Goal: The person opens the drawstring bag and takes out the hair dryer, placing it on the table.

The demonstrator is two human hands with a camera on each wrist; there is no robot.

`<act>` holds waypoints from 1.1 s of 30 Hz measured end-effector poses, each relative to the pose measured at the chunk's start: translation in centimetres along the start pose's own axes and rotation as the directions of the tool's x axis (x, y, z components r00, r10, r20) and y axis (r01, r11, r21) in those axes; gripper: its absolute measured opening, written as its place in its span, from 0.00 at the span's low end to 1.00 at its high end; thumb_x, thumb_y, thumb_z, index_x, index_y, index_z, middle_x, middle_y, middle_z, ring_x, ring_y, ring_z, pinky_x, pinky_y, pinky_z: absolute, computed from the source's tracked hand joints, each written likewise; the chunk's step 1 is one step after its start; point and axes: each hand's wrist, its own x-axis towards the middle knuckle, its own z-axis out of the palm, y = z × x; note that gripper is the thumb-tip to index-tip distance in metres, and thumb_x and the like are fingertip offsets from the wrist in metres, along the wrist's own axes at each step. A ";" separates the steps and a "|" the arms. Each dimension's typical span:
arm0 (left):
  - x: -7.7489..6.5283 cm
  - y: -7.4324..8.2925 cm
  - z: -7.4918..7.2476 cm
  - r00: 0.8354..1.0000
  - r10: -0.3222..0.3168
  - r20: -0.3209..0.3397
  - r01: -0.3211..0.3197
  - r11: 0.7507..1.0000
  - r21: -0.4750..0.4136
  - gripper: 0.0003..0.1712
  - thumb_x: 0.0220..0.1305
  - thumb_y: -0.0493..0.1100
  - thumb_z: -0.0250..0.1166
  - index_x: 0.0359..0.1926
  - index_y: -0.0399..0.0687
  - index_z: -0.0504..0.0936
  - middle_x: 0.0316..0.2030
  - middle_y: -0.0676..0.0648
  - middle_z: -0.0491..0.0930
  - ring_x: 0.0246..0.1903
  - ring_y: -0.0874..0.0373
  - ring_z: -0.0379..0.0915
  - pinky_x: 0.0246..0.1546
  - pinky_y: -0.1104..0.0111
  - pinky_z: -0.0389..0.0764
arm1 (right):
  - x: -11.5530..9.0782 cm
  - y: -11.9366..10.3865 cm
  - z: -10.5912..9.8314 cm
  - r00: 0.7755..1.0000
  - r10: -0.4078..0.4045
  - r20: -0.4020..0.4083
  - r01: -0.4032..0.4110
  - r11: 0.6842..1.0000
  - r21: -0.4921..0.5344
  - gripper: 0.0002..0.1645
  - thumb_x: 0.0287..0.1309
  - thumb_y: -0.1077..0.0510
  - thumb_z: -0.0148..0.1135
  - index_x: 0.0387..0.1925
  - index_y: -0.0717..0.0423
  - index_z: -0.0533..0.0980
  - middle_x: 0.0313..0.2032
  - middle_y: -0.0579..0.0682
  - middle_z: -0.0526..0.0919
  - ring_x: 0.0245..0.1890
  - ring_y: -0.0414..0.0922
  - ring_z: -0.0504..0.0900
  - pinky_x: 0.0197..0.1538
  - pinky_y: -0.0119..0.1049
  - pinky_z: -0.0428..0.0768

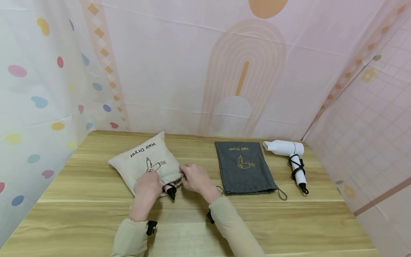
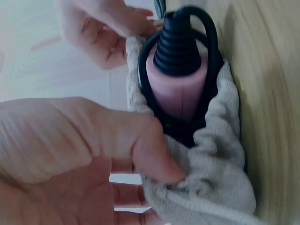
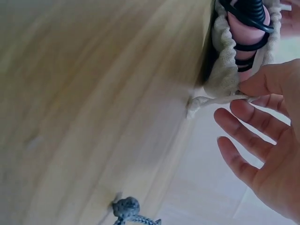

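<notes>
A beige drawstring bag (image 1: 157,153) printed "Hair Dryer" lies on the left of the table, its gathered mouth toward the person. Out of that mouth pokes a pink hair dryer handle (image 2: 180,89), black cord wound round it; the rest of the dryer is hidden inside. My left hand (image 1: 148,185) grips the left side of the mouth, thumb on the gathered cloth. At the mouth's right corner, my right hand (image 1: 196,177) pinches the bag's edge near its pale drawstring (image 3: 215,100) between thumb and index finger, with the other fingers spread.
A dark grey drawstring bag (image 1: 245,175) printed "Hair Dryer" lies flat to the right of the hands, cord loops at its lower corners. Further right is a white hair dryer (image 1: 285,148) with its black cord wrapped round the handle. Patterned curtains (image 1: 173,71) stand behind the wooden table (image 1: 96,214).
</notes>
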 end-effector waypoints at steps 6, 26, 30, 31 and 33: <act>-0.3 0.2 0.0 1.000 -0.027 0.004 0.027 0.999 0.036 0.23 0.52 0.39 0.64 0.46 0.26 0.71 0.40 0.27 0.77 0.38 0.33 0.76 0.36 0.49 0.79 | -0.3 0.2 -0.3 1.000 -0.015 0.024 0.015 1.000 0.000 0.10 0.48 0.54 0.68 0.32 0.46 0.74 0.30 0.41 0.79 0.28 0.37 0.76 0.25 0.28 0.71; -0.7 -1.6 -1.8 0.995 -0.013 0.104 0.003 0.996 0.094 0.14 0.61 0.33 0.49 0.41 0.30 0.78 0.42 0.29 0.79 0.41 0.36 0.78 0.35 0.48 0.80 | -0.9 1.5 -0.6 0.995 0.099 -0.002 -0.099 0.995 -0.018 0.05 0.54 0.56 0.66 0.33 0.45 0.77 0.31 0.41 0.80 0.30 0.38 0.79 0.27 0.28 0.74; -0.8 -1.8 -2.1 0.988 -0.019 0.153 0.002 0.994 0.108 0.15 0.62 0.33 0.48 0.45 0.31 0.78 0.46 0.28 0.78 0.44 0.34 0.76 0.38 0.47 0.79 | -1.0 1.9 -0.5 0.995 0.101 -0.015 -0.101 0.995 0.001 0.05 0.54 0.57 0.65 0.33 0.46 0.77 0.32 0.42 0.81 0.30 0.38 0.80 0.27 0.28 0.74; -0.9 -1.9 -2.2 0.987 -0.017 0.160 -0.001 0.994 0.111 0.15 0.62 0.33 0.48 0.45 0.32 0.78 0.46 0.29 0.78 0.45 0.34 0.76 0.39 0.47 0.79 | -1.0 2.0 -0.5 0.995 0.102 -0.015 -0.102 0.995 0.001 0.05 0.54 0.58 0.65 0.33 0.46 0.77 0.32 0.42 0.81 0.30 0.38 0.80 0.27 0.28 0.74; -0.9 -2.0 -2.2 0.986 -0.009 0.165 -0.011 0.993 0.119 0.15 0.62 0.33 0.48 0.44 0.32 0.78 0.45 0.29 0.78 0.43 0.36 0.77 0.39 0.48 0.78 | -1.0 2.1 -0.3 0.994 0.109 -0.014 -0.109 0.994 0.006 0.04 0.55 0.58 0.65 0.33 0.46 0.77 0.32 0.42 0.81 0.29 0.38 0.80 0.26 0.28 0.74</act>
